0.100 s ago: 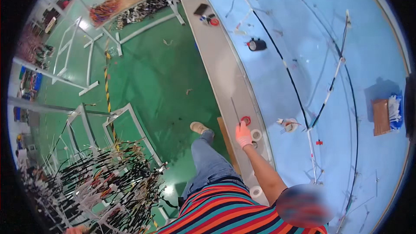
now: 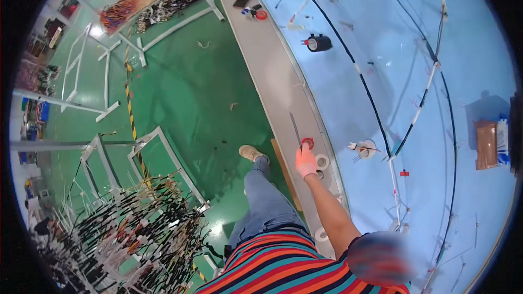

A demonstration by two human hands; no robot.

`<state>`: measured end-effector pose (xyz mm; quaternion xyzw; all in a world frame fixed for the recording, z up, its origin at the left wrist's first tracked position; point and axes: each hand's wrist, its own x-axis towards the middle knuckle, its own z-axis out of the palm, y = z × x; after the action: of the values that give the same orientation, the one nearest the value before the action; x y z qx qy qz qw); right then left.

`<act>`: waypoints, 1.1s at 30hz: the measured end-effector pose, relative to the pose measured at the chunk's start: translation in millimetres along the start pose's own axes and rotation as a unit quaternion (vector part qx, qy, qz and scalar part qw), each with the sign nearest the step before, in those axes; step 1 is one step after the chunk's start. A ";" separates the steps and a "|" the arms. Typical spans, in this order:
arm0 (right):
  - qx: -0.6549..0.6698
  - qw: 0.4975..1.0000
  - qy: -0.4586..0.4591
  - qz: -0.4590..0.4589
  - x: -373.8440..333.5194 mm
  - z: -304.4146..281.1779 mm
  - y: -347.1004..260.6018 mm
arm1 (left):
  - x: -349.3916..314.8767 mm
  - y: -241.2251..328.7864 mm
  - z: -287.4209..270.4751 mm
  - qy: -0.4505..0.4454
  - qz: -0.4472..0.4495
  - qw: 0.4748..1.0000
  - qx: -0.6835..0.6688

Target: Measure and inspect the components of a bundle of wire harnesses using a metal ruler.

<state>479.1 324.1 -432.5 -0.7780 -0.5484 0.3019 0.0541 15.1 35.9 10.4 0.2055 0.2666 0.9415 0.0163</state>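
Note:
My right hand (image 2: 306,161), in a pinkish-orange glove, is over the narrow grey ledge (image 2: 267,76) with its fingers closed together. Out of the fingers sticks the lower end of a long thin grey strip (image 2: 295,128), which points away from me. A red ring-shaped roll (image 2: 308,142) is against the fingertips; whether they grip it too is hidden. Beside the hand stand white rolls (image 2: 322,161). My left hand is out of the picture.
Right of the ledge, black and white cable bundles (image 2: 364,84) run over a light-blue board (image 2: 348,98). A black cylinder (image 2: 318,43) and a brown package (image 2: 486,144) are on it. Hanging wires (image 2: 141,228) crowd a metal frame (image 2: 169,155) at lower left.
The view has shifted slightly, so the ledge and hand appear a little higher. A bit of what looks like my left hand at the lower left edge has gone out of view.

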 end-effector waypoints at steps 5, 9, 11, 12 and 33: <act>-0.070 0.994 0.074 -0.049 78.6 -3.2 0.6 | -4.0 -22.3 23.6 0.020 -0.020 0.999 0.046; -0.124 0.983 0.094 -0.092 140.6 -7.4 -28.2 | -4.2 -26.0 24.2 0.024 0.017 0.991 0.133; -0.163 0.974 0.106 -0.114 164.4 -10.9 -43.9 | -3.1 -25.4 21.8 0.060 0.054 0.980 0.180; -0.161 0.968 0.144 -0.131 172.6 -13.0 -49.9 | -0.7 -26.1 19.4 0.077 0.068 0.973 0.204; 0.002 0.988 0.152 -0.023 10.3 38.5 63.1 | 30.8 -25.1 -5.6 -0.016 0.094 0.948 0.303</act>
<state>512.8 299.0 -494.2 -0.8021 -0.5505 0.1799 0.1455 -17.3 59.0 4.9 0.2396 0.5182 0.8105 -0.1310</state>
